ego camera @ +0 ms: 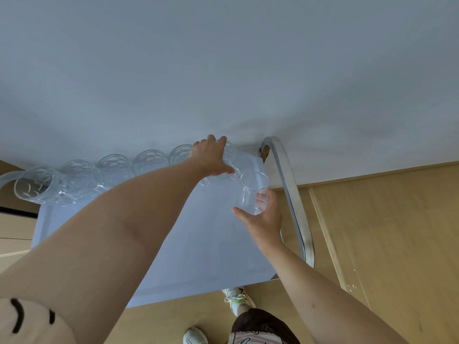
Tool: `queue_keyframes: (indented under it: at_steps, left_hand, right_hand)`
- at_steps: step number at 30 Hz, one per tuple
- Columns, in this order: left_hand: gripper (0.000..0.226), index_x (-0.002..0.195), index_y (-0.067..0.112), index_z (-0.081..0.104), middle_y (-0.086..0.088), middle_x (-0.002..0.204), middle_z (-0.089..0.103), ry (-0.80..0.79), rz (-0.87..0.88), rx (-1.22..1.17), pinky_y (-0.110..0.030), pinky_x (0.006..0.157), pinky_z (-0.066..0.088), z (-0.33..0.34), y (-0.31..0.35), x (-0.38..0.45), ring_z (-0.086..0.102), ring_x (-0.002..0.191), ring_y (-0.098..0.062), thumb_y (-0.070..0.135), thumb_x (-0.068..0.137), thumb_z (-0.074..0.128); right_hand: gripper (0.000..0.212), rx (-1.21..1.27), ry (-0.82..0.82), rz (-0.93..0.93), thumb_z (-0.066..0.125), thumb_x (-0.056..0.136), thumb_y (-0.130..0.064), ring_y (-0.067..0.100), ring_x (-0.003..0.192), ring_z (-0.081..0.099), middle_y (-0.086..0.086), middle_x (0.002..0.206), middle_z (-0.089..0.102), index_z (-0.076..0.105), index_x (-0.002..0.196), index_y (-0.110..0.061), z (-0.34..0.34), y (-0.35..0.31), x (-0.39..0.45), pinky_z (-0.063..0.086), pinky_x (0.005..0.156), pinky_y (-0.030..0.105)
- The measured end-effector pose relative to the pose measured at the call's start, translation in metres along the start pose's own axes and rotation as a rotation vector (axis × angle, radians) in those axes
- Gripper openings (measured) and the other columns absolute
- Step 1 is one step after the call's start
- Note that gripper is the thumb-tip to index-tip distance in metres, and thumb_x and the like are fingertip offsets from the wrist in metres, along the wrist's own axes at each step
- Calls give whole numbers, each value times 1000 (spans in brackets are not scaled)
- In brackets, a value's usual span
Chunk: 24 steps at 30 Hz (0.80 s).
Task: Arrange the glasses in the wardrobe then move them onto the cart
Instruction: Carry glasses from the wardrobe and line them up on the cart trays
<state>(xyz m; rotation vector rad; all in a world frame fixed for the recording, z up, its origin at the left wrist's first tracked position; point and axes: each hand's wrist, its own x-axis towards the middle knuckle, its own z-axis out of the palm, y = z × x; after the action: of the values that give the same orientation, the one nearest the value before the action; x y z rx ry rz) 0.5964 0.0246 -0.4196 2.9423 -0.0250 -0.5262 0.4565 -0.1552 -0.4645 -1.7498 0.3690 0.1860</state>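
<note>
Our left forearm (104,234) crosses the view to the left hand (211,157), whose fingers curl over a patterned glass (229,153) at the right end of a row of glasses (99,177) along the far edge of the cart top (173,244). Our right hand (263,217) pinches a plain glass (253,192) near its base; whether that one touches the cart top is hard to tell. Beside it curves the metal handle (288,184).

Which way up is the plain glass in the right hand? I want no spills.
Upright and empty: the plain glass has its rim on top, nothing inside; right hand holds its base.
</note>
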Motion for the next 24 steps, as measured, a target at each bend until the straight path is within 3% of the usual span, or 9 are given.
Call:
queue_keyframes:
  at_steps: [6,11,15,24]
  left_hand:
    - [97,141,17,38,-14,131,50,8,-16,27,-45,106,40,1,2,-1,53,121,-35,72,70,75]
    - [109,154,23,25,-13,148,42,1,-6,-10,-49,117,28,-3,-2,-7,41,136,-36,71,71,75]
    - [103,158,25,21,-13,160,30,19,4,-72,-50,120,25,-9,-15,-24,32,145,-35,61,78,74]
    - [92,157,23,25,-13,161,30,141,-56,-130,-51,120,25,-23,-57,-88,28,147,-34,54,84,70]
  right_hand:
    - [75,-14,4,3,97,61,-27,7,114,58,-21,116,55,45,113,-44,-1,0,0,48,97,26]
    - [77,-15,-2,-3,97,61,-28,6,114,58,-22,116,55,44,116,-44,4,-4,-1,48,96,26]
    - [79,-32,-30,-26,96,63,-32,6,114,58,-23,117,54,44,121,-39,9,-9,-6,46,94,23]
    - [78,-79,-86,-101,95,63,-33,7,112,57,-20,116,54,44,122,-38,33,-26,-39,42,90,19]
